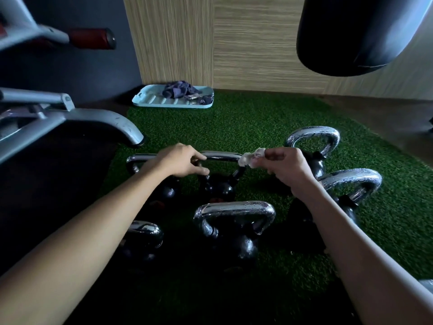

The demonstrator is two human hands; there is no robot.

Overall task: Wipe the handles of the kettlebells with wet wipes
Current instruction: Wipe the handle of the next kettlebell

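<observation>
Left hand grips the chrome handle of a black kettlebell on the green turf; right hand pinches a crumpled wet wipe against that handle's right corner; more kettlebells stand around; a pale blue tray with dark cloth lies by the wall

Six kettlebells stand on the green turf — one at the far right, one at the right edge, one in the near middle, one at the near left, and two in the far row. Two hands — left and right. One wet wipe. One pale blue tray, with one dark cloth in it.
</observation>
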